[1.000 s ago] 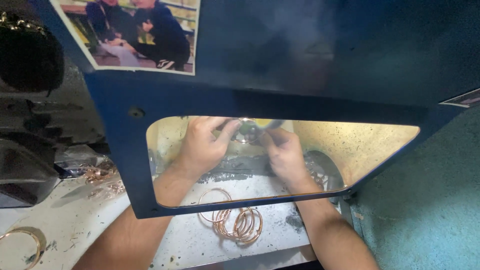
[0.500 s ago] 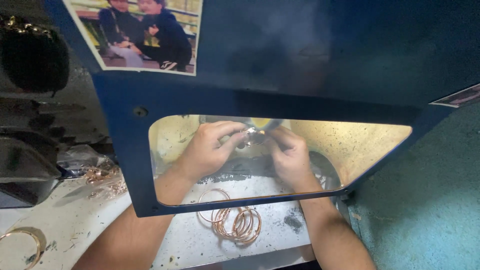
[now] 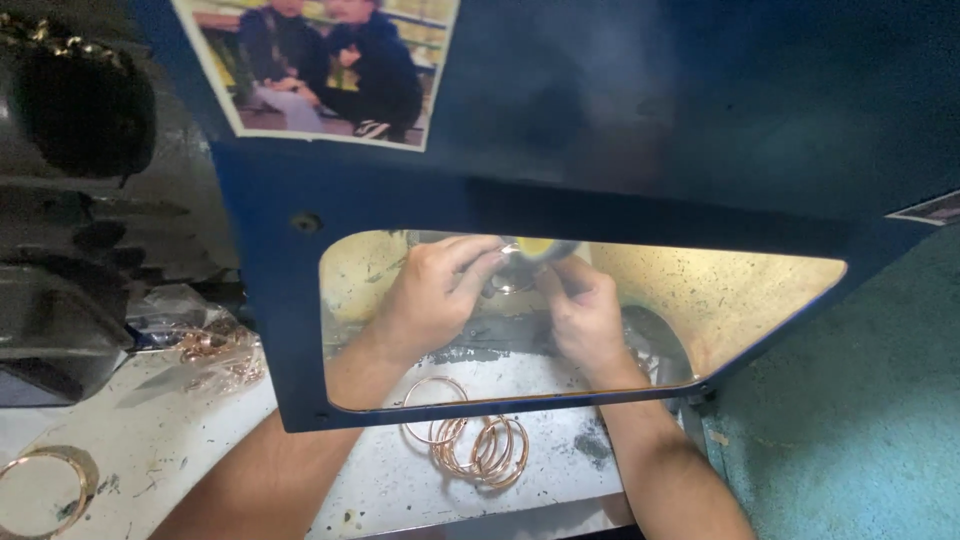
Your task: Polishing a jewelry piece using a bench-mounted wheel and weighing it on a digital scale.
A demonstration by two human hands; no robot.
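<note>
Left hand [image 3: 435,290] and right hand [image 3: 585,315] both pinch small ring [image 3: 512,272] (blurred) behind blue guard window [image 3: 700,290]; copper rings [image 3: 480,445] on counter [image 3: 150,450].

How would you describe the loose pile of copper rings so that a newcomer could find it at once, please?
Find the blue guard panel with its clear window. Just below the window's lower edge, on the white bench between both forearms, lies the pile of copper rings. Unlike the single ring at far left, these overlap.

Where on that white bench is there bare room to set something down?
Bare bench lies between the lone ring at far left and the ring pile. Crowded behind the window, where left hand and right hand meet, and by the tangled rings.
</note>
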